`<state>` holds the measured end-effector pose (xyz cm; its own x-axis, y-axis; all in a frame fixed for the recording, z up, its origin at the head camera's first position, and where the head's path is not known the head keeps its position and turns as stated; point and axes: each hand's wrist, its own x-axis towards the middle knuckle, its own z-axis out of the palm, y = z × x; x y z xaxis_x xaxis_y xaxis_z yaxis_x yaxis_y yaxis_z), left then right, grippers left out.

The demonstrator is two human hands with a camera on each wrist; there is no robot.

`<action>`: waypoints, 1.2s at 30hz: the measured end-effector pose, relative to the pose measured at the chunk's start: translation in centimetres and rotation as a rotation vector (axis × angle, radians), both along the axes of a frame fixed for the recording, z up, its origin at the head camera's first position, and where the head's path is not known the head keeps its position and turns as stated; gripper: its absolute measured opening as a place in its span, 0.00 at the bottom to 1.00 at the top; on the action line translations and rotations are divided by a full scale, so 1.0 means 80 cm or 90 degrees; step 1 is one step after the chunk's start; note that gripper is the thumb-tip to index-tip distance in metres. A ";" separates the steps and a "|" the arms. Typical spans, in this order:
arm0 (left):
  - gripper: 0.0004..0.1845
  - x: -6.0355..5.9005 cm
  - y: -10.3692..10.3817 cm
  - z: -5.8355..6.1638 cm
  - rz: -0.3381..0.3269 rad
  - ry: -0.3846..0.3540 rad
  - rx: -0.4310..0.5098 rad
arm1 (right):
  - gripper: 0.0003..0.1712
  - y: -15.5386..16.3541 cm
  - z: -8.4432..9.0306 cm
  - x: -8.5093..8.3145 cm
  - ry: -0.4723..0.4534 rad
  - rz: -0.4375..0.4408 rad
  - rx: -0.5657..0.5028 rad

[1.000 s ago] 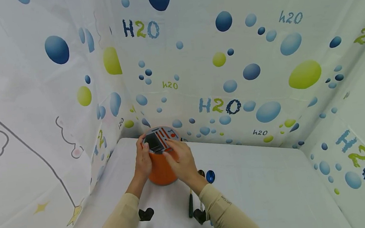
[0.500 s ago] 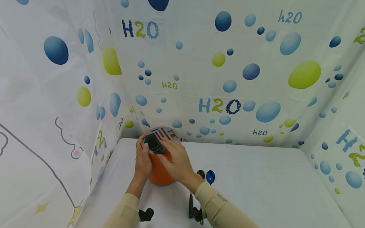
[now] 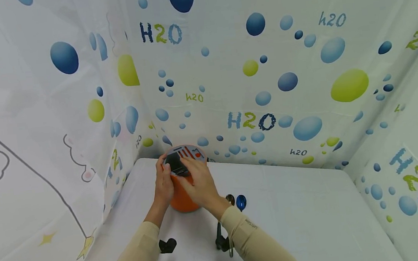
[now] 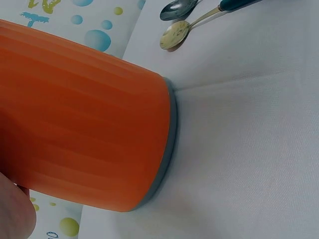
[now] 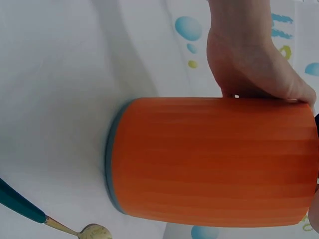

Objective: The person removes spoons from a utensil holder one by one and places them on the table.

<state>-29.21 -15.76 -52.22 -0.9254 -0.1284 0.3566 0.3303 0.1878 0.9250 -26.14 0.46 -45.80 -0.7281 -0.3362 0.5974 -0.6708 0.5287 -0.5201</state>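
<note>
An orange, ribbed utensil holder (image 3: pixel 183 198) with a slotted grey lid (image 3: pixel 194 149) stands upright near the back left of the table. The lid has a large dark square opening and several narrow slots. My left hand (image 3: pixel 164 184) grips the holder's upper left side, its thumb close to the square opening. From the right, my right hand (image 3: pixel 203 185) holds the front of the lid, fingers over the top and thumb against the front edge. The left wrist view shows the holder's orange wall (image 4: pixel 89 119) and grey base; in the right wrist view, my left hand (image 5: pixel 254 64) lies along its side.
A blue spoon (image 3: pixel 241 202) and a bronze-coloured spoon (image 3: pixel 230 199) lie on the white table (image 3: pixel 298 214), right of the holder and partly behind my right forearm. One spoon has a dark green handle (image 5: pixel 20 201). A printed curtain (image 3: pixel 227 82) surrounds the table.
My right hand has shifted left across the lid, from the right-hand slots to beside the square opening, covering the lid's front. My left hand and the holder have stayed in place.
</note>
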 end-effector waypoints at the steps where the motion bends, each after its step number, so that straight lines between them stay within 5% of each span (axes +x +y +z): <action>1: 0.27 0.000 0.000 0.000 0.001 -0.003 -0.003 | 0.29 -0.001 0.001 0.000 0.001 0.002 -0.001; 25: 0.29 0.001 -0.001 0.001 -0.004 -0.009 0.001 | 0.32 -0.017 0.008 -0.001 0.010 0.022 0.035; 36: 0.27 -0.002 -0.006 -0.004 -0.024 -0.016 0.026 | 0.25 -0.020 0.003 0.002 0.026 0.002 0.006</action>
